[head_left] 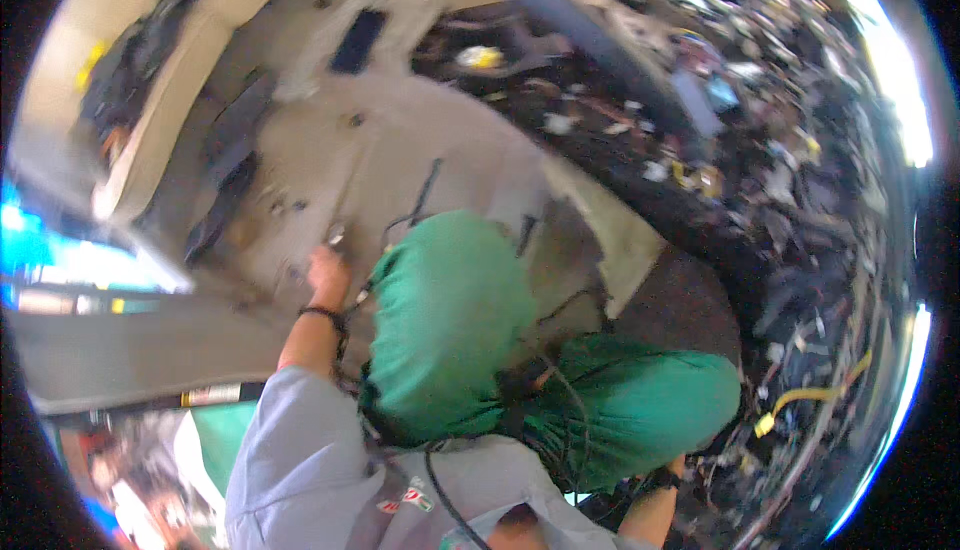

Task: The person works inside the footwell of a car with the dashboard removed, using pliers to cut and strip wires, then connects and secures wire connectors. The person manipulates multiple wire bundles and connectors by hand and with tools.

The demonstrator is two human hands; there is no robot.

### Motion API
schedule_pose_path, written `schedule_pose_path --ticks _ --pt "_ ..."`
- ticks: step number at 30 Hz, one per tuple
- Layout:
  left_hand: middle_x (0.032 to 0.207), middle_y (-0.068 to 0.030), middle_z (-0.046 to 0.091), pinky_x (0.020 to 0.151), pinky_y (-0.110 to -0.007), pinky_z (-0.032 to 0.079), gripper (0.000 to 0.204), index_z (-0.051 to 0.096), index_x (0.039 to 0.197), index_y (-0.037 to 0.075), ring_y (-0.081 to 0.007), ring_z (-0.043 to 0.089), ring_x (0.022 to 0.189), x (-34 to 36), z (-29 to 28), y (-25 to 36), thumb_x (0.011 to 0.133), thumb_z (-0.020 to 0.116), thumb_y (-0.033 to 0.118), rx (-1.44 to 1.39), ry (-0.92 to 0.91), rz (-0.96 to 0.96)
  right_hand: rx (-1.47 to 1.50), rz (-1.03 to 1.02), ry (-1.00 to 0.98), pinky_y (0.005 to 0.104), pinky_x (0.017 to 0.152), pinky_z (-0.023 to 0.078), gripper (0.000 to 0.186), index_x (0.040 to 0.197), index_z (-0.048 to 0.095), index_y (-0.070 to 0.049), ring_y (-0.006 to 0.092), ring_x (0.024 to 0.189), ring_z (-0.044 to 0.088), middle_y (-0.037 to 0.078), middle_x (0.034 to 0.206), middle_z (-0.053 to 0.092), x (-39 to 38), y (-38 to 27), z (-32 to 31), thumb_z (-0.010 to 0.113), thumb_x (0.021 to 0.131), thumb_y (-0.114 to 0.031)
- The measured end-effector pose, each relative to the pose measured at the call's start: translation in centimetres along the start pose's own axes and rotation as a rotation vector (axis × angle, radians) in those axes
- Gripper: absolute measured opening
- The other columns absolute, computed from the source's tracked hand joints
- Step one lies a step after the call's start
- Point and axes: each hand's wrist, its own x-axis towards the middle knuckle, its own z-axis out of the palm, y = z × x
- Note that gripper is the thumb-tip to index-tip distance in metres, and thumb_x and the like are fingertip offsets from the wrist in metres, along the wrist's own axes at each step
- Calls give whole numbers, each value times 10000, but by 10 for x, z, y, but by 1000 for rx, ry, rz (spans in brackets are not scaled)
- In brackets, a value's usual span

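My left hand [328, 272] reaches forward beside my left knee, low over the beige carpeted floor [390, 140]. Its fingers look closed around a small shiny metal piece [337, 234] with a rounded end; blur hides its exact kind. A dark band circles that wrist. At the lower right, my right hand [677, 466] is mostly hidden behind my bent right knee, and only its edge and the banded wrist show. A dark rod-like tool [428, 188] lies on the carpet ahead of my left knee.
A dark phone-like slab [358, 42] lies on a pale sheet farther ahead. Heaped scrap and wiring [770, 140] fill the right side, with a yellow cable [810, 395] among them. A beige panel [190, 80] rises at the left. Black cords run across my lap.
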Motion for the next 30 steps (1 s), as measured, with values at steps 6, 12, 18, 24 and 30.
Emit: schedule_pose_path --ticks 6,12,18,24,30 --pt "1139 -214 574 843 -461 521 312 559 1163 32 -381 597 1049 41 -18 -7 896 594 190 79 73 87 26 -43 54 361 946 501 338 1225 642 8 230 1065 652 142 1177 704 -22 15 -14 663 905 -99" --pt "985 -241 615 768 -490 501 213 625 1055 24 -420 608 908 89 -74 -16 909 543 156 65 248 143 266 -12 94 347 897 518 272 1175 670 6 223 1002 673 140 1107 729 -11 22 -18 635 924 -93" --pt "831 -267 656 692 -519 481 226 690 946 16 -460 618 766 40 -280 92 922 493 123 -165 674 729 271 -62 215 316 844 534 209 1119 684 -7 177 958 682 118 1048 728 -6 -58 -51 624 942 -103" --pt "719 -143 595 633 -463 439 93 612 810 63 -367 594 700 -162 -439 277 718 621 78 -17 774 1597 239 -575 414 350 843 554 195 1102 672 -50 258 966 694 137 1066 706 -16 -171 -86 637 928 -129" --pt "659 -75 532 611 -414 400 121 539 742 103 -285 557 634 -300 -419 397 702 645 148 -149 637 2197 -278 -798 431 471 838 534 292 1075 604 2 352 1009 644 180 1001 669 18 -216 -79 677 870 -193"
